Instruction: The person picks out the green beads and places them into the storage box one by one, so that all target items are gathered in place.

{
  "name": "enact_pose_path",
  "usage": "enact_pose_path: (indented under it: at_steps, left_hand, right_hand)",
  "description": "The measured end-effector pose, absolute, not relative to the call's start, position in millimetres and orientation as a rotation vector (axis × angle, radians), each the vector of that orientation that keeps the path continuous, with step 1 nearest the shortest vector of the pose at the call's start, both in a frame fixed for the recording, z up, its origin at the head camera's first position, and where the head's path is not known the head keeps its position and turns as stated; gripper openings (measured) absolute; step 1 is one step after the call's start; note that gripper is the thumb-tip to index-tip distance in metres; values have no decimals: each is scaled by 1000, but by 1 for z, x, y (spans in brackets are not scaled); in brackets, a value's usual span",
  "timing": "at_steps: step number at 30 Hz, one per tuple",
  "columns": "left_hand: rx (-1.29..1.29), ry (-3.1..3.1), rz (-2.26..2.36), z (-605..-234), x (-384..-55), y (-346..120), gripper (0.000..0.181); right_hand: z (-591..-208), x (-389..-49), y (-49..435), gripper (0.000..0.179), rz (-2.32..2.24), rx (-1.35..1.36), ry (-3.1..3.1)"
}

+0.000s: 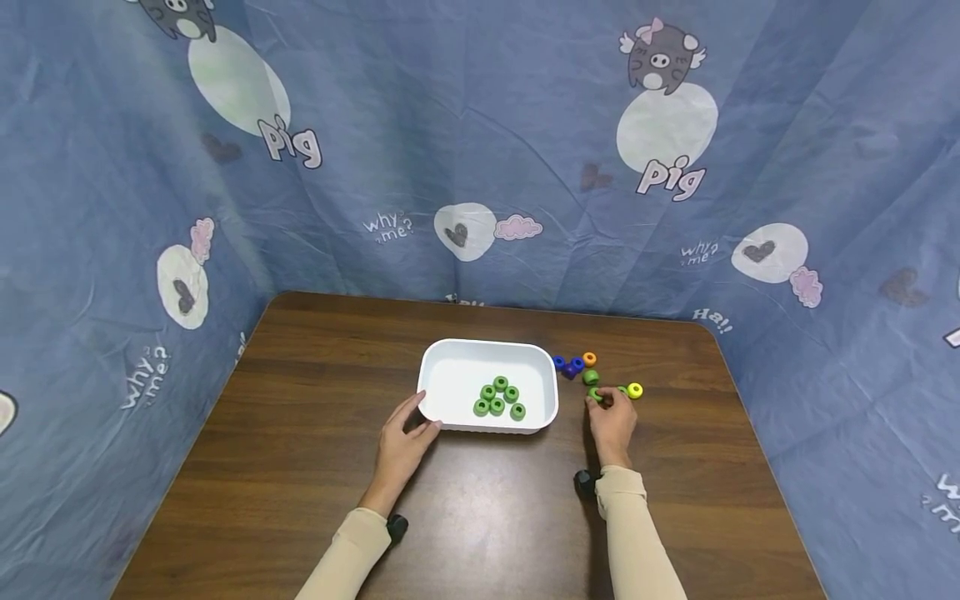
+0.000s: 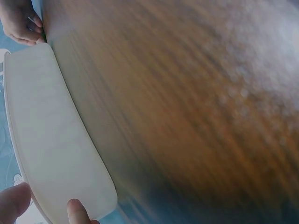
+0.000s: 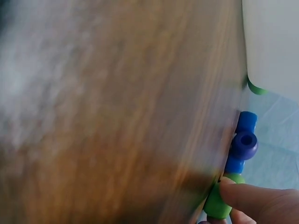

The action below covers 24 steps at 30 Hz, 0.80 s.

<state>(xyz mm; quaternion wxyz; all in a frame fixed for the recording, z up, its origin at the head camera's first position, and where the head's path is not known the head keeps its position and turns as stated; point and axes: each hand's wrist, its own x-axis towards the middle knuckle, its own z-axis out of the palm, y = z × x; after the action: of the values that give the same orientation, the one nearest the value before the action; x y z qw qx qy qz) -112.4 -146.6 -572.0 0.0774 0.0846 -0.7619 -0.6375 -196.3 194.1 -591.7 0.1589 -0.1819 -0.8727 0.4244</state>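
Note:
My left hand (image 1: 401, 454) rests at the near left corner of a white tray (image 1: 431, 367). Its spread, fairly straight fingers touch the outside of the tray. Several green beads (image 1: 500, 383) with holes lie inside the tray. To the right of it, my right hand (image 1: 613, 421) pinches a green bead (image 3: 217, 203) between thumb and finger, down at the table top. Another green bead (image 1: 591, 377) and a yellow bead (image 1: 635, 390) lie close by. My right fingers partly hide a further green bead (image 1: 622, 390).
Blue beads (image 1: 577, 364), a purple bead (image 3: 245, 145) and an orange bead (image 1: 589, 359) lie beyond the right hand, near the tray's right side. The brown wooden table (image 1: 322, 367) ends at the back against a blue printed cloth (image 1: 525, 275), which also hangs at both sides.

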Motion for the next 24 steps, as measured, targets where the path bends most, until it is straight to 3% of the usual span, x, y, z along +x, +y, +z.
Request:
enact_pose_path:
  at_steps: [14, 24]
  left_hand:
    - [232, -2273, -1916, -573, -113, -146, 59]
    - [239, -2282, -1898, -573, -113, -146, 59]
  right_hand:
    - [-581, -192, 196, 21, 1245, -544, -2538]
    - [-553, -200, 184, 23, 1261, -479, -2461]
